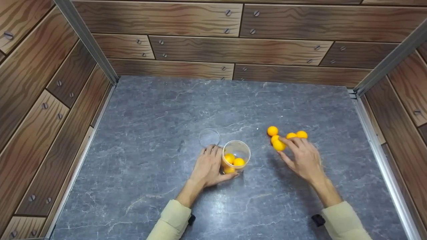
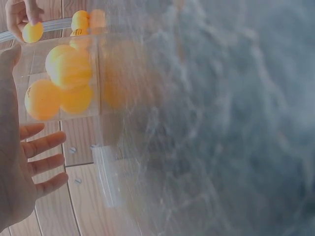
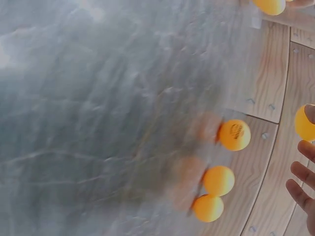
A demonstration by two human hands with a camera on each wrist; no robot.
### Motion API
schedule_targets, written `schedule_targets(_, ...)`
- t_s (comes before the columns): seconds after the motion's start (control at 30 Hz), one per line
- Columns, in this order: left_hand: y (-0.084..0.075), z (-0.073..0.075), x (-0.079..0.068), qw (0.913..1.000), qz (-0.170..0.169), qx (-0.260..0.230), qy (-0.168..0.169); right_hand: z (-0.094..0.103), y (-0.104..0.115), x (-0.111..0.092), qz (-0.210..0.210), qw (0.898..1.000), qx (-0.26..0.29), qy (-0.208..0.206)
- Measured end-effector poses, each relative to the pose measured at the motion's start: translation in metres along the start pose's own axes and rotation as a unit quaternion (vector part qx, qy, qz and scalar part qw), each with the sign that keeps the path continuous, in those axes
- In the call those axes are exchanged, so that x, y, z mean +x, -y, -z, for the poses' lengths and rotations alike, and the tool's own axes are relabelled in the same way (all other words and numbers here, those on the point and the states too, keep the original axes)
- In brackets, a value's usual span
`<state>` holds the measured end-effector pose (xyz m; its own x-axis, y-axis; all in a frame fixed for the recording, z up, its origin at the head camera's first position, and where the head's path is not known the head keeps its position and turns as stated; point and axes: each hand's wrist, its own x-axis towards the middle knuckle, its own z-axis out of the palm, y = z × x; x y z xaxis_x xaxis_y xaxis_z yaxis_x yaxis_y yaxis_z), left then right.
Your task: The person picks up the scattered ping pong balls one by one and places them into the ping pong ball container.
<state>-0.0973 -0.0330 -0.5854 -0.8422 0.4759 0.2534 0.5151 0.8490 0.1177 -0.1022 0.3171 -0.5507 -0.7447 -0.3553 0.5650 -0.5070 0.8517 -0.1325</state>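
A clear plastic tub (image 1: 236, 151) with several orange table tennis balls (image 2: 69, 69) in it stands upright on the table. My left hand (image 1: 209, 167) rests against its left side, thumb along the near side; the left wrist view shows the fingers (image 2: 44, 144) fairly straight, spread below the tub. To the right, my right hand (image 1: 303, 159) pinches an orange ball (image 1: 279, 145) between thumb and fingertips. Close by lie other orange balls, one ball (image 1: 272, 131) at the far left of the group and another ball (image 1: 302, 134) just beyond the knuckles.
A clear round lid (image 1: 209, 138) lies flat beyond the left fingertips. Wood-patterned walls (image 1: 193, 50) with metal corner posts (image 1: 90, 40) enclose the grey marbled table (image 1: 150, 110) at the back and both sides.
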Motion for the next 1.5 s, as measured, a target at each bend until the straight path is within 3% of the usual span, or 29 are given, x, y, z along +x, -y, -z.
schedule_targets(0.47,0.001,-0.002,0.0,0.9997,-0.006,0.003,-0.023,0.012,0.032,0.024,0.024,0.999,0.038,-0.011)
schedule_targets(0.97,0.0,0.0,0.0,1.0,0.002,0.0,-0.002,0.017,0.059,0.045,0.056,0.997,0.058,-0.01)
schedule_targets(1.5,0.0,-0.002,-0.001,0.9999,-0.003,-0.002,-0.013,0.015,0.077,0.056,0.076,0.995,0.068,0.0)
